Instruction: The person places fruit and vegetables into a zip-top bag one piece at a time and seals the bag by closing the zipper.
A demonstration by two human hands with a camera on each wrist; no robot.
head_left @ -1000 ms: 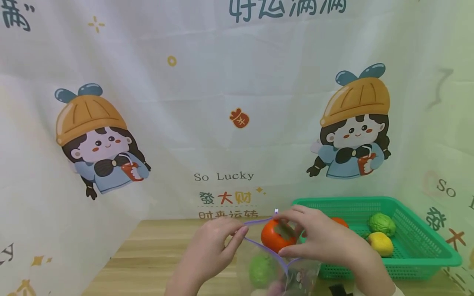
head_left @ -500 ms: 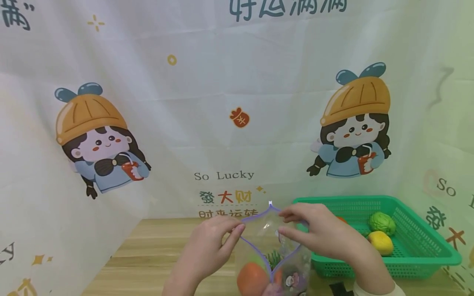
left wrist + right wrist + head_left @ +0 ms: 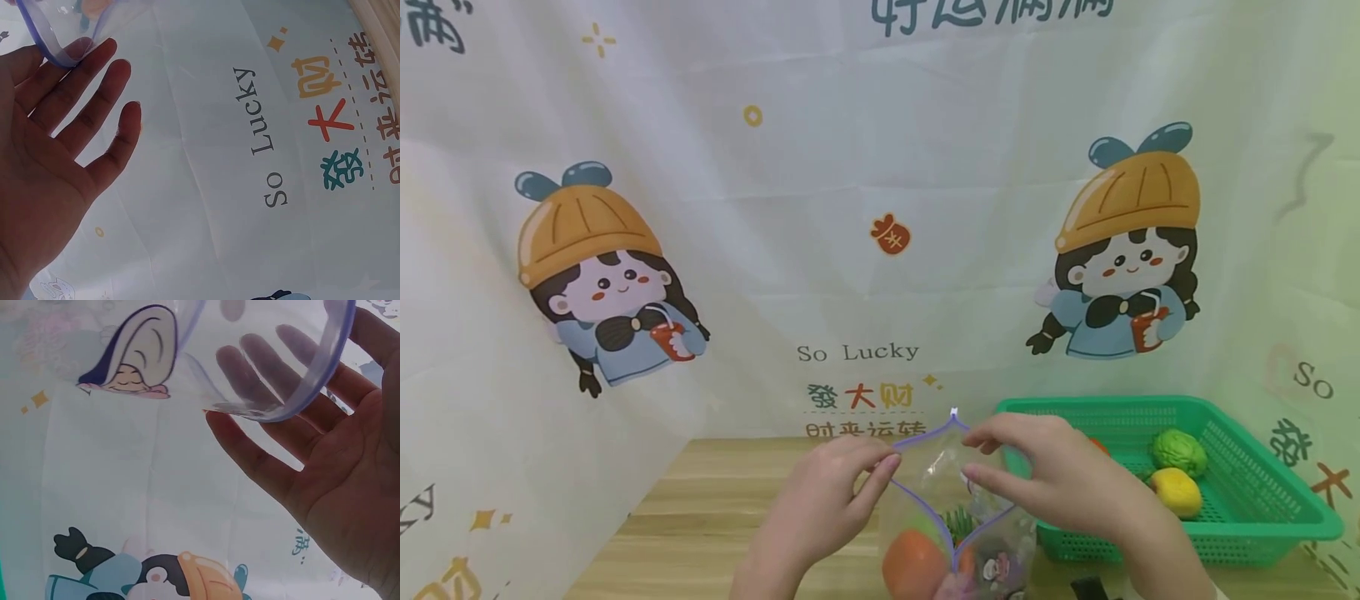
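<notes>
A clear zip bag [image 3: 940, 467] with a purple zip line stands with its mouth spread on the table. My left hand [image 3: 827, 500] pinches the left side of the rim between thumb and fingers, its other fingers extended in the left wrist view. At the opposite side, my right hand [image 3: 1045, 467] has thumb and fingers apart and relaxed; in the right wrist view its fingers [image 3: 250, 375] show through the clear plastic. Low in the bag lies an orange-red persimmon [image 3: 913, 565]. Beside it are green leafy tops [image 3: 957, 525] and something orange, partly hidden by the bag's print.
A green plastic basket [image 3: 1255, 530] stands to the right, holding a green cabbage-like vegetable [image 3: 1180, 452], a yellow fruit [image 3: 1177, 492] and an orange-red item partly behind my right hand. A printed cloth [image 3: 790, 250] hangs behind the wooden table [image 3: 700, 533].
My right hand has let go of the persimmon, which has dropped from the bag's mouth to low inside it. The left hand keeps its pinch on the rim.
</notes>
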